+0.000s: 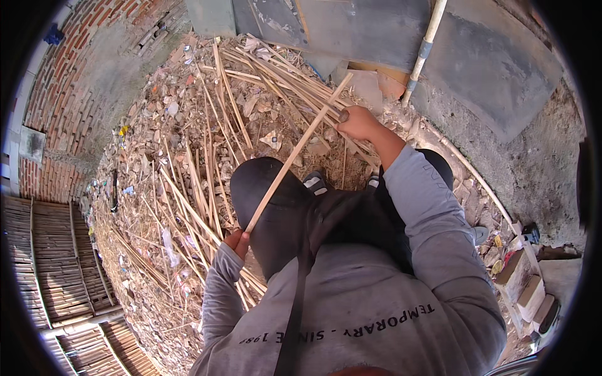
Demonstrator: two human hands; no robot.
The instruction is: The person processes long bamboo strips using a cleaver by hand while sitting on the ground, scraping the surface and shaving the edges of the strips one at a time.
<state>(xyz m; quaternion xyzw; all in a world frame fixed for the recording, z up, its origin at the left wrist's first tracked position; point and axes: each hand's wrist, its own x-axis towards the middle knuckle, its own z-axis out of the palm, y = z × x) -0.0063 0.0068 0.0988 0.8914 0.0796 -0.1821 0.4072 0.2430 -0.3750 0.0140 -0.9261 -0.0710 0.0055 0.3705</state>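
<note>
A long pale bamboo strip (295, 155) slants across my lap, from low on the left up to the far right. Its near end is held in my left hand (237, 243), whose fingers are closed round it beside my left knee. Close to the strip's far end, my right hand (360, 123) is closed on a tool with a dark rounded end (343, 116). A narrow part of this tool appears to meet the strip; the rest is hidden by the hand, so its kind cannot be made out.
Many loose bamboo strips (276, 72) lie on the littered ground ahead, and more (194, 188) to the left. Grey panels (370, 31) and a pale pole (426, 50) stand in front. A brick wall (69, 81) and bamboo slats (56, 257) are at left, stacked blocks (523, 288) at right.
</note>
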